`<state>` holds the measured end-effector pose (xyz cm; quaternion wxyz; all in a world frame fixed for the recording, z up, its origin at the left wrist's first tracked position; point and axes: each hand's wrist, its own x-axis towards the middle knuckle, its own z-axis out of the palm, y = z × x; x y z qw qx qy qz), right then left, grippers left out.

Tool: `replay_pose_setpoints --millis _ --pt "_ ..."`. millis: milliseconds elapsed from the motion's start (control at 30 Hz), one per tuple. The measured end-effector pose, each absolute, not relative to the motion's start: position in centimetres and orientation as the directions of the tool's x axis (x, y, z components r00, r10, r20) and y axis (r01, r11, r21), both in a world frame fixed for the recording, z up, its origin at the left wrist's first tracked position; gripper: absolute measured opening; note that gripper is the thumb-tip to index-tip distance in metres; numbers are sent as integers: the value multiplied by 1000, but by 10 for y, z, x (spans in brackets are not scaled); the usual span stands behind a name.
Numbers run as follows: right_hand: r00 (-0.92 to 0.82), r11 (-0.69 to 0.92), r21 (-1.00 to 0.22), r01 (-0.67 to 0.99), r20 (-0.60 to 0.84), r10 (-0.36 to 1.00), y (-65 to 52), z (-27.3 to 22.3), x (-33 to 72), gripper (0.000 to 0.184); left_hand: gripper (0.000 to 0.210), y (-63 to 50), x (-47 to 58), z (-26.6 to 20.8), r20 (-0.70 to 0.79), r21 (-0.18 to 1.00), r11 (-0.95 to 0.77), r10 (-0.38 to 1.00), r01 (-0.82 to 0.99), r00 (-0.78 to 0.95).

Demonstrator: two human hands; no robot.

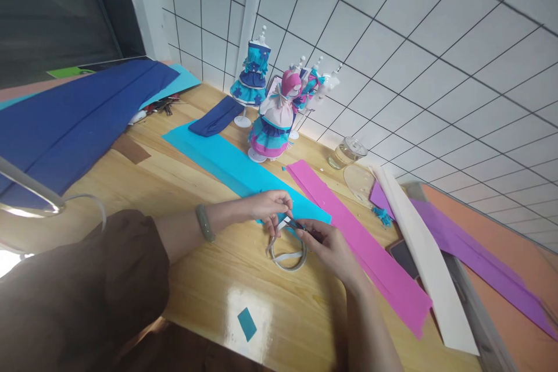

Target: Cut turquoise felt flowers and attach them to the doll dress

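Wooden tabletop (209, 288): right hand (325, 246) grasps dark scissors (297, 225); left hand (269, 205) pinches pale tape (284, 223) above 1 tape roll (288, 256).

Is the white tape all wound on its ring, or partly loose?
Partly loose: a strip rises off the ring toward the left hand.

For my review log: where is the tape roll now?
Head view, below centre: the tape roll is on the table, just left of the right hand.

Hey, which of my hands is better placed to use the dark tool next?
Probably your right hand: it already holds the dark tool, pointing toward your left hand, with the tape roll close by.
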<state>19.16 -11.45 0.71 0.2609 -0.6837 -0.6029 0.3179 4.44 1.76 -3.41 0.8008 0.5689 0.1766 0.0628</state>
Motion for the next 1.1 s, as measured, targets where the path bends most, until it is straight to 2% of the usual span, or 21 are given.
replay_pose_setpoints --millis 433,633,767,867,967,1100 --pt "144 -123 -727 676 -33 989 -113 2 197 35 12 18 45 -27 -257 916 379 305 130 917" --pt "179 -172 -822 543 -87 980 -112 -5 201 42 13 18 44 -27 -278 906 392 275 157 920" --pt "157 -174 -838 518 -107 982 -112 -9 206 42 14 19 44 -29 -289 911 368 253 185 923" --pt "149 -175 -819 546 -111 983 -114 -7 210 43 16 19 44 -32 -307 919 322 226 226 925" --pt "233 -190 -794 578 -63 970 -114 -4 216 45 21 19 45 -34 -340 915 295 196 276 920" --pt "307 -216 -725 654 -6 952 -112 -5 223 43 19 19 45 -32 -308 922 302 193 242 932"
